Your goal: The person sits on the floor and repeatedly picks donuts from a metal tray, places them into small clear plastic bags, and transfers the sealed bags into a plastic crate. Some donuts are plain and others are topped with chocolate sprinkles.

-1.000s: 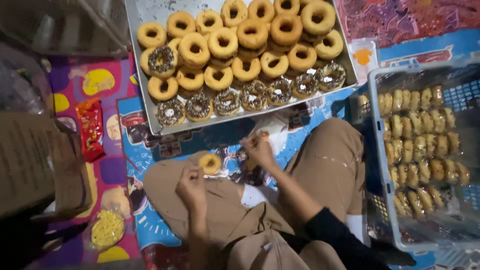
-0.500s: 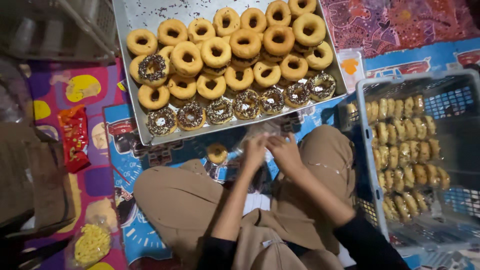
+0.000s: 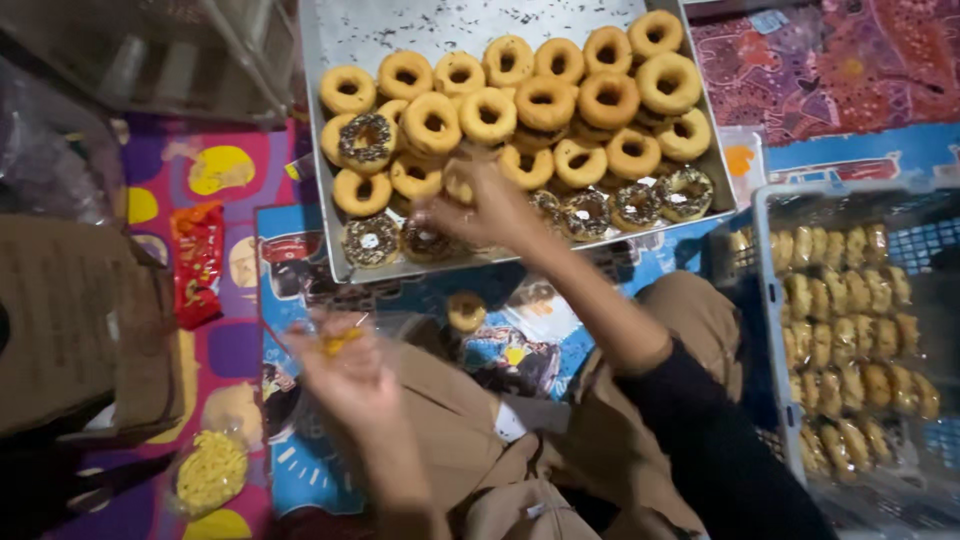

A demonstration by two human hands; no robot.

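Note:
A metal tray [image 3: 400, 30] at the top centre holds several plain ring doughnuts [image 3: 545, 100] and, along its near edge, chocolate-topped ones [image 3: 372, 240]. My right hand [image 3: 495, 210] reaches over the tray's near edge, its fingers closed around a plain doughnut [image 3: 458, 187]. My left hand [image 3: 350, 370] hovers blurred above my lap, pinching a small yellow thing [image 3: 338, 342]; thin clear plastic seems to hang by it. One loose doughnut [image 3: 466, 310] lies on the patterned mat between tray and knees.
A grey plastic basket [image 3: 765, 260] at the right holds rows of wrapped pastries. At the left lie a brown cardboard box [image 3: 70, 320], a red snack packet [image 3: 197, 260] and a clear bag of yellow bits [image 3: 210, 470]. My knees in tan trousers [image 3: 590, 440] fill the bottom centre.
My hands, together over my lap half a second ago, have parted. The right went up to the tray and took hold of a doughnut; the left dropped toward the lower left.

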